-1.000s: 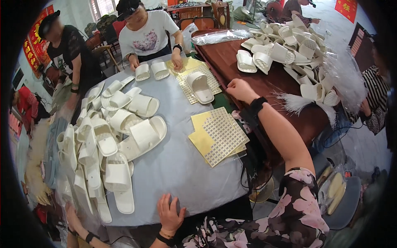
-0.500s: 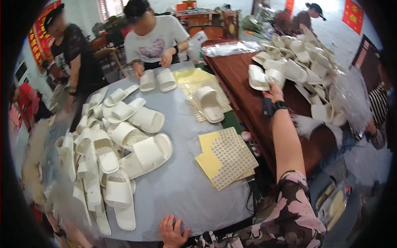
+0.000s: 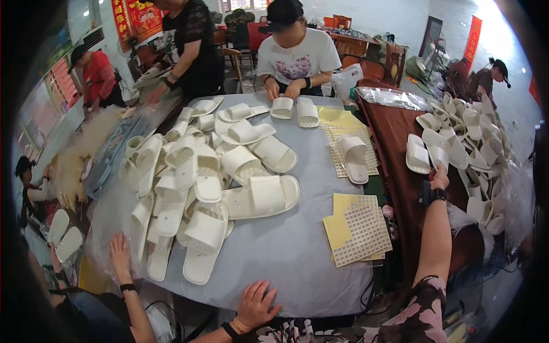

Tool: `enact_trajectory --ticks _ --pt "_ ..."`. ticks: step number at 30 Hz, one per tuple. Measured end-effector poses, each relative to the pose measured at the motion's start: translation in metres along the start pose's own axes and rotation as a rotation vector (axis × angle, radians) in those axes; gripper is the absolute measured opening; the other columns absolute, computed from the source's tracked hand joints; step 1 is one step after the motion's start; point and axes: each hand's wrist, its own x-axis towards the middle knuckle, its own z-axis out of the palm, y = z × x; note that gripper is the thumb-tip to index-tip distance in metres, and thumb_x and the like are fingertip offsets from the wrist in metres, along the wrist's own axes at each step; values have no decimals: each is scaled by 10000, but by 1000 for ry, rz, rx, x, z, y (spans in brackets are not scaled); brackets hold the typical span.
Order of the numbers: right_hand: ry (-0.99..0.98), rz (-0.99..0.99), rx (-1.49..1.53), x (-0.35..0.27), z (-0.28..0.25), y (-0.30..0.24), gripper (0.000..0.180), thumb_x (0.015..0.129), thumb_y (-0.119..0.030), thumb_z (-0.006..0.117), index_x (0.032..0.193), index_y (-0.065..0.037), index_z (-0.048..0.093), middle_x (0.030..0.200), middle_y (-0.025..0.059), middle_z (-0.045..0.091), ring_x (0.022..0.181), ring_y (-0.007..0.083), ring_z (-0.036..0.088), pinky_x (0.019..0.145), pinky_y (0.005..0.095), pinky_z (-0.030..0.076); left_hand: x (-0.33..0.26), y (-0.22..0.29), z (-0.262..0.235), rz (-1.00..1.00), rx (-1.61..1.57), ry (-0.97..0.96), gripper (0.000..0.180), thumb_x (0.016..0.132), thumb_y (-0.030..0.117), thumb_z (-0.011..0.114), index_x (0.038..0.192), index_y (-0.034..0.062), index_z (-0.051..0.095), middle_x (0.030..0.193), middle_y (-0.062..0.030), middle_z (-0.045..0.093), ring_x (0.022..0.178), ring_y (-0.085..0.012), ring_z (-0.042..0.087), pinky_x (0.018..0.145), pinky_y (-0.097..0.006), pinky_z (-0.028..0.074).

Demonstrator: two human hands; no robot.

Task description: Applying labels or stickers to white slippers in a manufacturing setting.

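Stretched out to the right, my right hand pinches the near end of a white slipper over the brown cloth. Another white slipper lies right beside it, against the big slipper pile. My left hand rests with fingers spread on the near edge of the grey-covered table, holding nothing. Left of the table's middle is a heap of white slippers. Yellow sticker sheets lie along its right side, and a single slipper sits on the farther sheets.
Across the table a person in a white shirt handles a pair of slippers. At lower left, a co-worker's hand touches clear plastic by the heap. The brown-covered table carries folded clear film at its far end.
The view has swung left, so the tables appear farther right. My right hand still holds the slipper and my left hand stays at the table edge. A co-worker's hand now shows at lower left.
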Motion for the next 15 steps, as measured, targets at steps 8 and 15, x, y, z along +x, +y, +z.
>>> enact_trajectory --ticks 8,15 --pt "-111 -398 -223 -65 -54 -58 221 838 -249 697 808 -40 630 637 23 604 456 89 508 404 229 358 -5 -4 -2 56 -90 123 365 836 304 670 1115 74 616 1219 -147 559 1165 -323 517 1010 -447 393" --pt "-556 -514 -215 -199 -65 -146 108 879 -192 638 868 -86 621 659 -36 538 556 50 469 503 203 364 -1 -7 -21 -18 -440 172 361 859 231 658 1169 58 592 1212 -182 560 1140 -365 516 984 -420 416"
